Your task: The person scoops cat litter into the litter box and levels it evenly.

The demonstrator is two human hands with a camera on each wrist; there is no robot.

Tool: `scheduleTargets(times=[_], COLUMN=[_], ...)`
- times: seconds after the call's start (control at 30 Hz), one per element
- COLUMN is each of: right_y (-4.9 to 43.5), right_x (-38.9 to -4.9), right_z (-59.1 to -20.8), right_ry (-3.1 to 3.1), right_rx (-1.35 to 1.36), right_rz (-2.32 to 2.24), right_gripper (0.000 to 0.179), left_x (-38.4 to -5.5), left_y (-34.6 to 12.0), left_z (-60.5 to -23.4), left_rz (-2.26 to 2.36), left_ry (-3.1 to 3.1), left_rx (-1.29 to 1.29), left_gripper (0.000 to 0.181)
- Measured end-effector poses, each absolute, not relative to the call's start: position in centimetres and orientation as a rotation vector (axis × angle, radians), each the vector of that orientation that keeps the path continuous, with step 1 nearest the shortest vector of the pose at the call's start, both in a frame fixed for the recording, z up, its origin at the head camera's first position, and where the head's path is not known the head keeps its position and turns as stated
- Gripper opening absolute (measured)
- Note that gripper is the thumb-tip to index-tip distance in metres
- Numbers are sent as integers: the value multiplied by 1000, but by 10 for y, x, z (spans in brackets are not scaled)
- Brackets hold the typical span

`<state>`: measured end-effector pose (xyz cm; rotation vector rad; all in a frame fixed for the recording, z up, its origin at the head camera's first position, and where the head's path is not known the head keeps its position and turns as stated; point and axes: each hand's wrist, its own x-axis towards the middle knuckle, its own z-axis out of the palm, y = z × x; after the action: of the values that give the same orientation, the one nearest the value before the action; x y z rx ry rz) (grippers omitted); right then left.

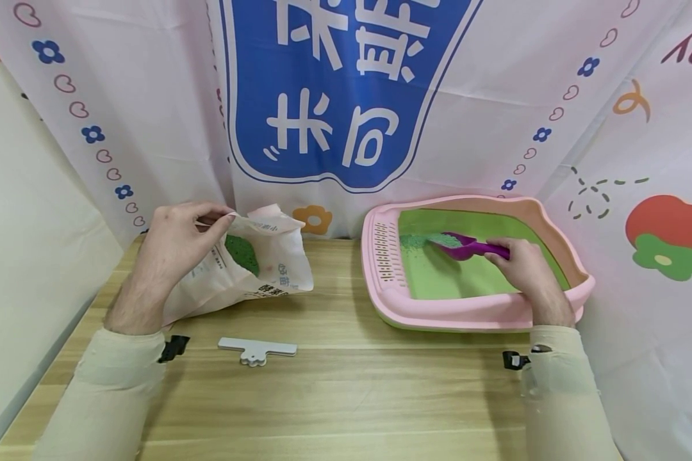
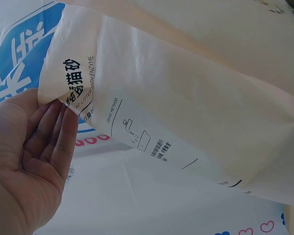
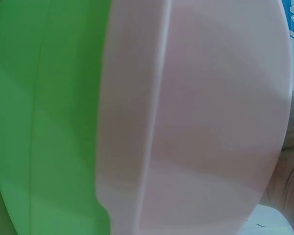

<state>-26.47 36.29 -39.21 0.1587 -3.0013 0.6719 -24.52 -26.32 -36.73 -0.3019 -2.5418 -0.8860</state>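
1. The left hand (image 1: 179, 240) pinches the mouth edge of the bag between thumb and fingertips, presumably to keep the opening wide and the soft paper from folding over.
2. The paper cat-litter bag (image 1: 277, 262) leans on the table (image 1: 334, 390) with its mouth turned toward the tray, exposing green litter granules (image 1: 242, 255). Its print includes "猫砂", "LITTER WITH ENZYME" and "USAGE METHOD" above a small scooping drawing; folds hide the rest, and I can make out no brand.
3. The white bag-sealing clip (image 1: 256, 347) lies in front of the bag, off the paper, likely set aside so the mouth can stay open.
4. The blue panel (image 1: 254, 83) on the backdrop carries white characters, seemingly "未来可期", cropped above.
5. The pink-rimmed green litter tray (image 1: 438, 314) holds pale granules (image 1: 413, 242) beside its slotted left end.
6. The purple scoop (image 1: 467, 248) points left, low inside the tray, granules at its lip, probably for pouring.
7. The right hand (image 1: 521, 266) grips its handle, fingers wrapped round.
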Motion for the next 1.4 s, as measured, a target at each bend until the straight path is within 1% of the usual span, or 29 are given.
scheduleTargets(times=[0.33,0.67,1.0,1.4], right_y=[367,371,375,375], right_x=[-265,-265,-264,-263], right_z=[-392,-392,-390,-385], right_ry=[-3003,-2978,-3013,-3011], right_rx=[136,156,113,106], right_rz=[595,539,505,492], right_gripper=[39,33,36,31], left_x=[-245,-245,-245,-246], left_y=[-263,-264,-264,-263], left_z=[-367,-368,-368,-368], left_rz=[-879,-886,-890,-881], left_ry=[-2550,-2544,-2543,-2538], left_rx=[-300,-305,-305,-316], left_gripper=[22,22,23,23])
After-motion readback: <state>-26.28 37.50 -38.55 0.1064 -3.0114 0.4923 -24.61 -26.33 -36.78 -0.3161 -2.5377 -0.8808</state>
